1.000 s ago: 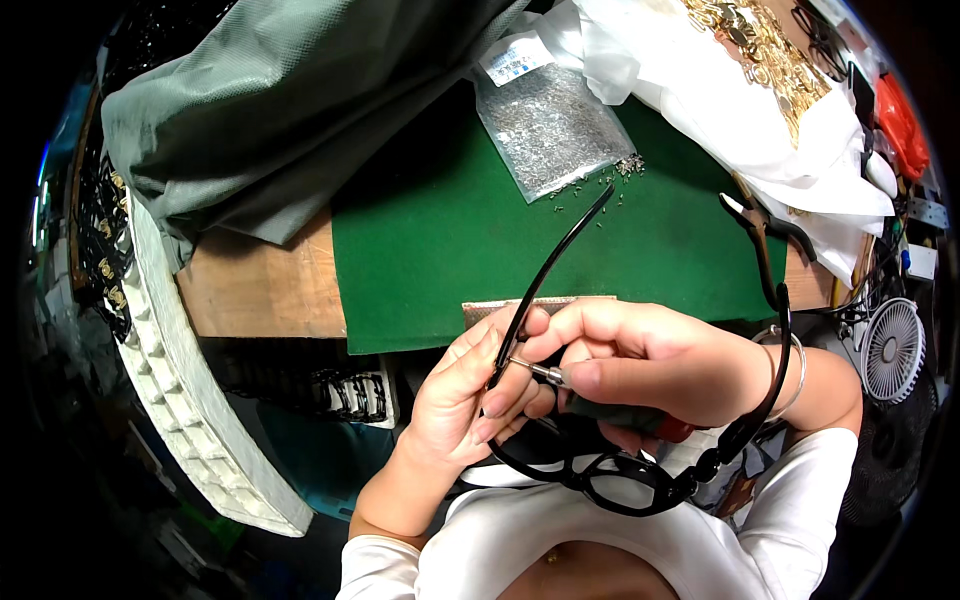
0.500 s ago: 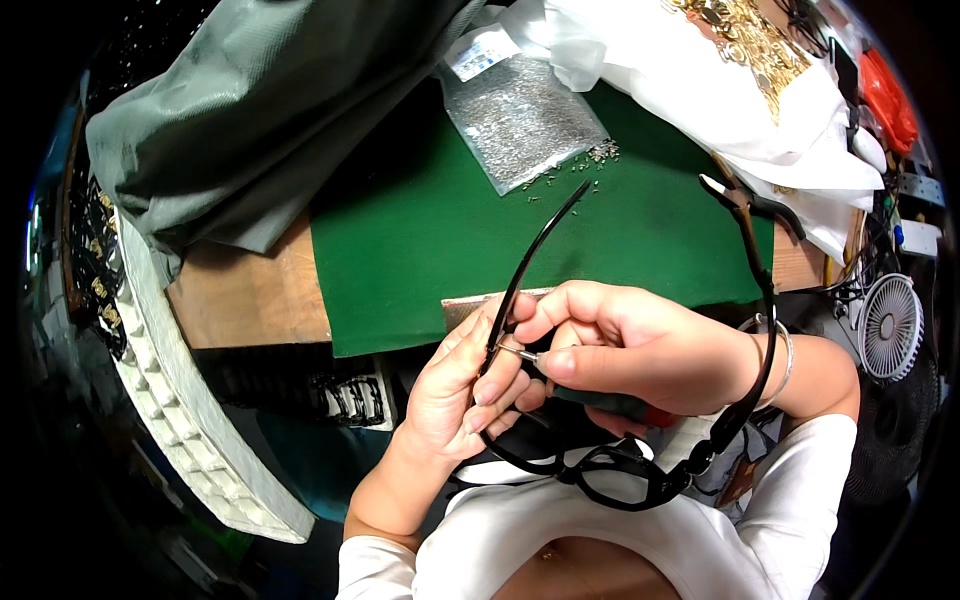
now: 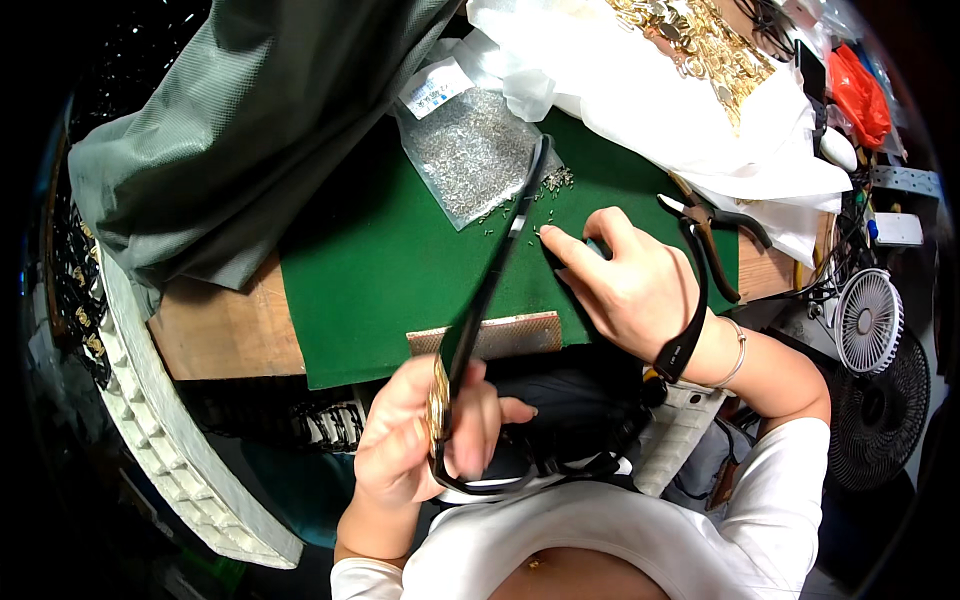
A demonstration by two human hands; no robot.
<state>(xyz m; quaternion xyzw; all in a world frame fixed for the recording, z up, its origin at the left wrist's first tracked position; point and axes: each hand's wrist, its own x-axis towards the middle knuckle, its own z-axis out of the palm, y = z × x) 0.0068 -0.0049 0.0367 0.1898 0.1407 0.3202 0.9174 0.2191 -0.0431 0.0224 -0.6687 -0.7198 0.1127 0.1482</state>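
Observation:
My left hand, blurred, grips a black eyeglass frame near one hinge. A gold-coloured ornament shows on the side of the arm it holds. One arm of the frame points up across the mat; the other lies over my right wrist. My right hand rests low over the green mat, its index fingertip close to a few loose tiny screws. A sliver of teal screwdriver handle shows between its fingers; the rest is hidden. More small metal screws spill from a clear plastic bag beyond.
Pliers with dark handles lie right of my hand. A white sheet bears many gold-coloured pieces. Grey-green fabric drapes at the left, above a white moulded tray. A textured metal block sits at the mat's near edge. Fans stand right.
My right hand has drawn the screwdriver away from the hinge and moved up and right to the loose screws. My left hand has shifted down and left, tilting the frame.

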